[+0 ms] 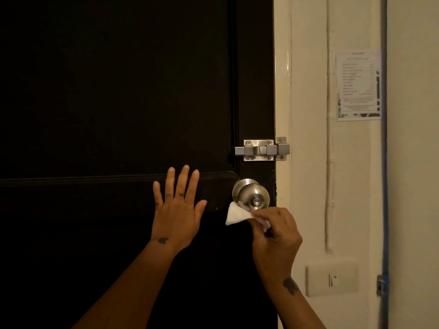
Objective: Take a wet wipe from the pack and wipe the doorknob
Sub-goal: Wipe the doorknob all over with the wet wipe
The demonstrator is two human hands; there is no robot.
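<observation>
A round steel doorknob [251, 195] sticks out of the dark door [107, 103] near its right edge. My right hand [275, 238] is just below the knob, pinching a folded white wet wipe [236, 214]. The wipe's upper edge touches the knob's lower left side. My left hand [177, 210] lies flat on the door to the left of the knob, fingers spread and holding nothing. The pack of wipes is not in view.
A steel slide bolt [261, 150] sits above the knob, bridging door and cream frame [282, 103]. On the wall to the right are a posted paper notice [358, 85], a light switch [332, 277] and a blue conduit [385, 186].
</observation>
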